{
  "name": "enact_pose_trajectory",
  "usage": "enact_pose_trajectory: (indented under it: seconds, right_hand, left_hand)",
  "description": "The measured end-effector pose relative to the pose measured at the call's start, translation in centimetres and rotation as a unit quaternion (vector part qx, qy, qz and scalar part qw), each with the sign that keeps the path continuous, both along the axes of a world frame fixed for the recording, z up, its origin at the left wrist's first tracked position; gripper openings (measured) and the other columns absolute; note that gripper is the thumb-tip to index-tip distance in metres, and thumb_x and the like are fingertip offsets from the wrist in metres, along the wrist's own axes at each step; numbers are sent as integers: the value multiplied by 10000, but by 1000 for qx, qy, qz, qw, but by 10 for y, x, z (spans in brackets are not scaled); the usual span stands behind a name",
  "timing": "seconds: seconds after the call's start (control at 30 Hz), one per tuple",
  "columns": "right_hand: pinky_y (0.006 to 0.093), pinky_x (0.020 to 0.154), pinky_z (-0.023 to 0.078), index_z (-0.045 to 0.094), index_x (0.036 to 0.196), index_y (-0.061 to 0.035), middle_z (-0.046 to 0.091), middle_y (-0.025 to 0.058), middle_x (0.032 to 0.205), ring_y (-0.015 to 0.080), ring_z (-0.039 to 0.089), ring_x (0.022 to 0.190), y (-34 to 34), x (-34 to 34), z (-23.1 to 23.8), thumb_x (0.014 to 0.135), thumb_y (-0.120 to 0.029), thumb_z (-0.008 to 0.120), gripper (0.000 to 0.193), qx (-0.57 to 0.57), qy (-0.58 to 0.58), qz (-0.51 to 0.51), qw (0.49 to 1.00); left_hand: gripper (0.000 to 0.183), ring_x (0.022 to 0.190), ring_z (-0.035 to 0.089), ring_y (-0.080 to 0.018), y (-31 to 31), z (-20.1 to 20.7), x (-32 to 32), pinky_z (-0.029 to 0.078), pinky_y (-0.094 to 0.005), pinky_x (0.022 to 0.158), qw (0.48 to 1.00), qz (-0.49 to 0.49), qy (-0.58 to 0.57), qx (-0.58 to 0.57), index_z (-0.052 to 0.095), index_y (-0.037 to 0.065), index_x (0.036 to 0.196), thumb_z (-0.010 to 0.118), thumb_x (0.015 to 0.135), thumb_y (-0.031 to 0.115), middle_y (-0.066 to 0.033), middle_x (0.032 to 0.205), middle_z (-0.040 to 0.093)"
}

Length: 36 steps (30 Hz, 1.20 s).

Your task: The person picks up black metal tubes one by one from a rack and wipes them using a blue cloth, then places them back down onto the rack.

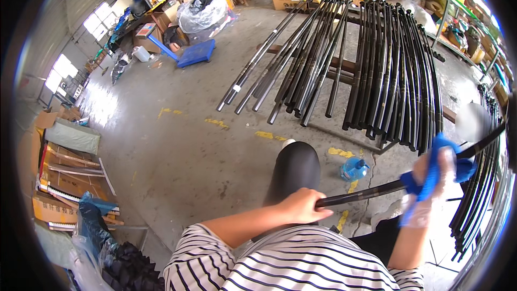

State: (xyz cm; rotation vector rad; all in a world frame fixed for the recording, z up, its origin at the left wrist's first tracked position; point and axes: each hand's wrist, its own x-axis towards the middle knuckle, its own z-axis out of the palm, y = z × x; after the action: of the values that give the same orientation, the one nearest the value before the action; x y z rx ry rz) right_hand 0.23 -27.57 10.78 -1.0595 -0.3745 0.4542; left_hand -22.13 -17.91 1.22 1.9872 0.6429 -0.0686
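Observation:
A long black pole crosses in front of my body, its near end by my lap and its far part rising to the right. My left hand is closed round the near end. Farther along, my right hand wraps a blue cloth round the pole; a clear plastic covering shows at that wrist, and the hand is slightly blurred. Beyond the pole, a blue translucent bottle stands on the floor.
Many black poles lie side by side on a low metal rack ahead. More poles are at the far right. A blue platform scale stands far left; cardboard boxes and a dark plastic-wrapped bundle lie nearer left.

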Motion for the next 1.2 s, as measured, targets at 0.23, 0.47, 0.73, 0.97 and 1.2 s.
enact_pose_trajectory:
  seconds: [0.23, 0.47, 0.73, 0.97, 1.2]
  right_hand:
    - [304, 543, 426, 549, 868, -95, 533, 68, 675, 204, 519, 574, -4, -67, -54, 767, -216, 671, 199, -62, 189, 35, 979]
    - [276, 528, 396, 534, 764, -72, 525, 69, 642, 181, 494, 554, -18, -31, -26, 789, -243, 660, 214, -6, 133, 187, 973]
    - [293, 763, 483, 595, 1000, 1, 612, 64, 920, 160, 581, 796, -23, -45, -64, 683, 7, 734, 346, -99, 277, 157, 943]
    - [286, 761, 495, 585, 997, 4, 616, 62, 894, 162, 592, 808, -31, -8, -67, 656, -8, 747, 378, -183, 218, 230, 931]
    - [293, 719, 484, 526, 1089, -60, 576, 20, 967, 125, 555, 854, -10, 4, -93, 694, -138, 762, 467, -212, 74, 353, 908]
  left_hand:
    - [210, 682, 580, -189, -22, 11, 51, 448, -312, 599, 959, -24, -228, -167, 555, -1, 919, 654, 741, 54, -108, 809, 620]
    - [212, 625, 570, -234, -13, -6, 47, 444, -307, 551, 921, -71, -383, 14, 598, 43, 1001, 644, 797, 78, -100, 727, 576]
    - [112, 594, 550, -278, -15, -16, 78, 427, -371, 535, 910, 3, -401, 107, 596, 52, 660, 685, 609, 97, -87, 633, 537]
    - [269, 558, 491, -115, 32, 36, 90, 414, -246, 512, 933, -51, -355, -2, 605, 22, 939, 701, 696, 89, -59, 850, 533]
    - [227, 553, 588, -191, 2, 31, 165, 444, -335, 505, 935, 114, -313, 123, 540, -2, 820, 610, 839, 214, -109, 600, 573]
